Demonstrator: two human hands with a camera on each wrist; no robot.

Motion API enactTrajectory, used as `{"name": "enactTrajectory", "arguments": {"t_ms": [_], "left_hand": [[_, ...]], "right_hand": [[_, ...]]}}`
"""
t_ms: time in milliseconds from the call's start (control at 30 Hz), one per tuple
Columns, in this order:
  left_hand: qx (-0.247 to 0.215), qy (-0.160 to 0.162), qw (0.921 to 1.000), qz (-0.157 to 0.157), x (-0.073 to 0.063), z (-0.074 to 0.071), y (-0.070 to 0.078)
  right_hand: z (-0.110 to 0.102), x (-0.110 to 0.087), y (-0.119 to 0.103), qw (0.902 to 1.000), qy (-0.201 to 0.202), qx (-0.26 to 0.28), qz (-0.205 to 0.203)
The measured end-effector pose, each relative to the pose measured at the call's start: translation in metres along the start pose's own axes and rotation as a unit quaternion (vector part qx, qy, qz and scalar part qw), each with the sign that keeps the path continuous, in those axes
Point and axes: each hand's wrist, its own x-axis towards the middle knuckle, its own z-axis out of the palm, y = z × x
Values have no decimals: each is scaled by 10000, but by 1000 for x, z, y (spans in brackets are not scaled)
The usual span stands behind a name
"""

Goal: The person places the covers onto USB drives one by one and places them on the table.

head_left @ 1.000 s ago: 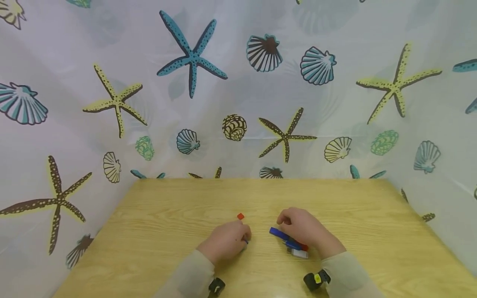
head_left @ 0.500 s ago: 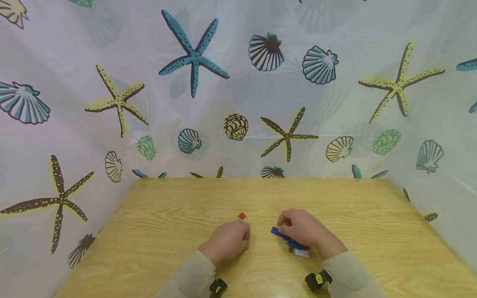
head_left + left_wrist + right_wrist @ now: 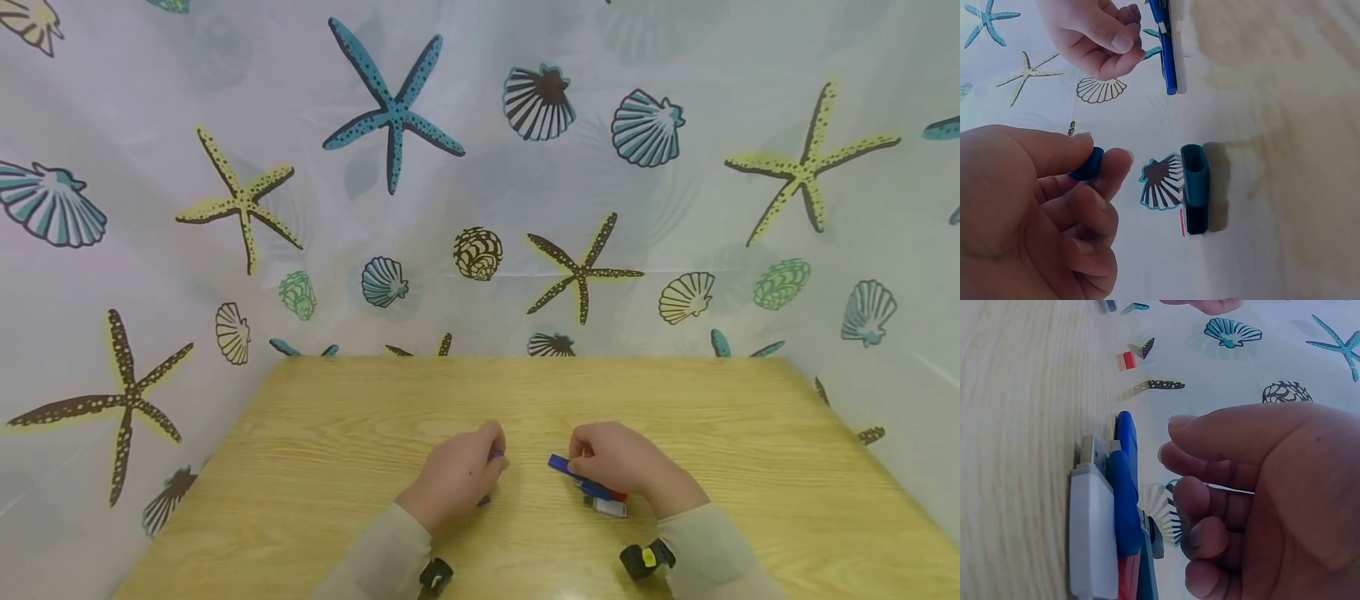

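Note:
My left hand pinches a small blue piece between thumb and index finger; most of that piece is hidden by the fingers. Below the hand a teal, hollow-ended piece with a darker lower part sits on the table. My right hand hangs loosely curled, with nothing between its fingers, right over a cluster of small sticks. In that cluster are a white USB stick with a metal plug, a blue USB stick, a longer blue stick, a red piece and a teal piece.
A small red piece lies farther along the table in the right wrist view. The wooden table ends at a white cloth printed with starfish and shells, which stands behind and at both sides.
My left hand has moved forward, covering the red square in the head view and uncovering the teal piece below it. My right hand has shifted slightly, its thumb lower over the sticks.

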Motion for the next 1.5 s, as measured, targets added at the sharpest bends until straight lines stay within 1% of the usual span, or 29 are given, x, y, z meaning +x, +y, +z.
{"name": "enactTrajectory", "arguments": {"t_ms": [233, 467, 767, 1067, 1233, 1500], "left_hand": [[-215, 8, 9997, -108, 2, -3, 3], [-254, -69, 9995, -157, 2, -6, 3], [-295, -148, 9993, -201, 2, -9, 3], [-293, -80, 9995, -114, 2, -8, 1], [-342, -101, 9994, -34, 3, -8, 0], [-350, -96, 9993, -71, 2, -7, -2]], "right_hand": [[-3, -4, 1, 9993, -204, -293, 94], [-4, -8, 4, 9976, -360, -551, 212], [-4, -9, 6, 9973, -457, -477, 312], [-1, -6, 9, 9965, -475, -544, 425], [0, -5, 10, 9962, -502, -576, 419], [1, -5, 7, 9961, -532, -575, 407]]}}
